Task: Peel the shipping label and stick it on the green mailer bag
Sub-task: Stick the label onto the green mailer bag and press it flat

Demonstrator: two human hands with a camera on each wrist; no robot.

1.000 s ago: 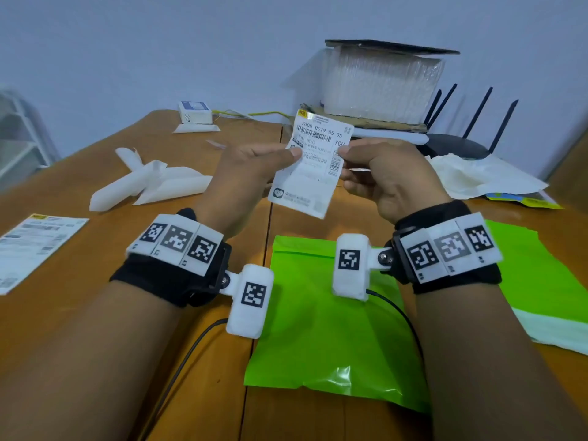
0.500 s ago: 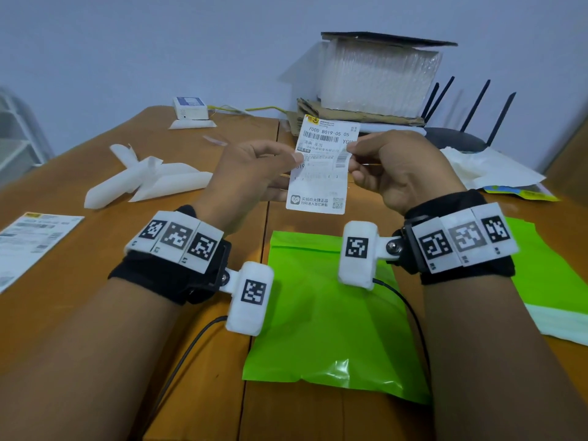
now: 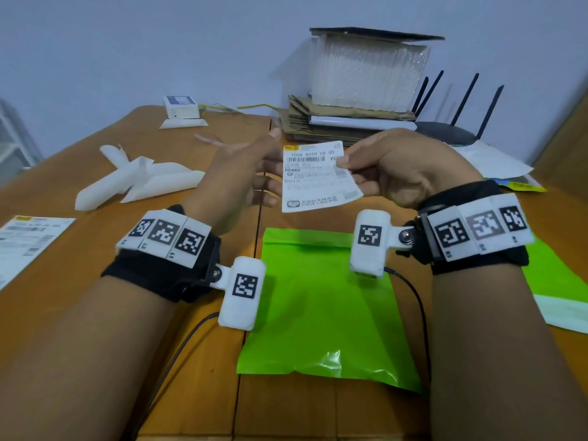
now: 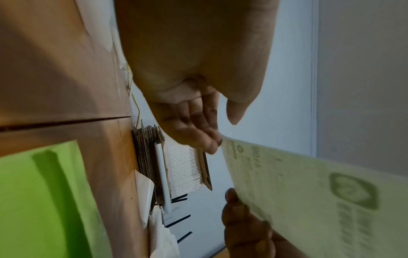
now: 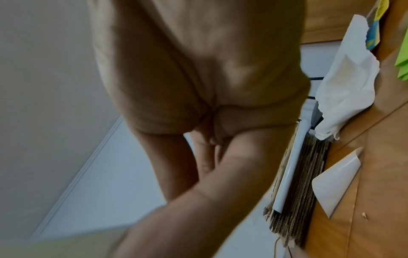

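The white shipping label (image 3: 315,179) hangs in the air above the far edge of the green mailer bag (image 3: 318,307), printed side toward me and tilted. My right hand (image 3: 346,168) pinches its upper right edge between thumb and fingers. My left hand (image 3: 270,160) is spread at the label's left edge, thumb raised. In the left wrist view its fingertips (image 4: 209,144) just meet the corner of the label (image 4: 309,192), with the thumb apart. The bag (image 4: 33,192) lies flat on the wooden table.
Peeled white backing strips (image 3: 140,183) lie at the left, and a printed label sheet (image 3: 28,240) at the left edge. A second green mailer (image 3: 553,275) sits at the right. Cardboard with bubble wrap (image 3: 366,74), a router (image 3: 445,132) and crumpled paper (image 3: 490,163) stand behind.
My left hand has let go of the label's left edge and spread its fingers. The right hand keeps its pinch, and the label has come lower and tilted.
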